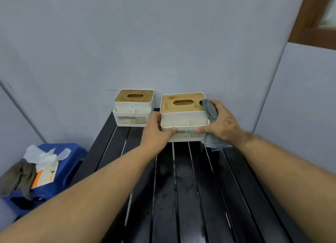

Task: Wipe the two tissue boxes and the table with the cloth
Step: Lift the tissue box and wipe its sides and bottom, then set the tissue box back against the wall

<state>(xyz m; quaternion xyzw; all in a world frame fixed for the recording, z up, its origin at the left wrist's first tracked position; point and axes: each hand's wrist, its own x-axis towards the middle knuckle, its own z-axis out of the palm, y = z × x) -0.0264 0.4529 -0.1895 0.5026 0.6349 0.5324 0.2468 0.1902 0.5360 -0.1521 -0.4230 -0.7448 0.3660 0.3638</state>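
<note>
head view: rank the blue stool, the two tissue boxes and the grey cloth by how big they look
1. blue stool, largest.
2. right tissue box, held between both hands; it sits nearer the camera, so its lead is unsure.
3. left tissue box, probably the same model.
4. grey cloth, bunched and partly hidden.

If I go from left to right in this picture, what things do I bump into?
Brown rag → tissue pack on the blue stool → left tissue box → left hand → right tissue box → grey cloth → right hand.

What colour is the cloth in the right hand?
Grey-blue. The cloth shows best in the head view, pressed by the right hand against the near tissue box.
</note>
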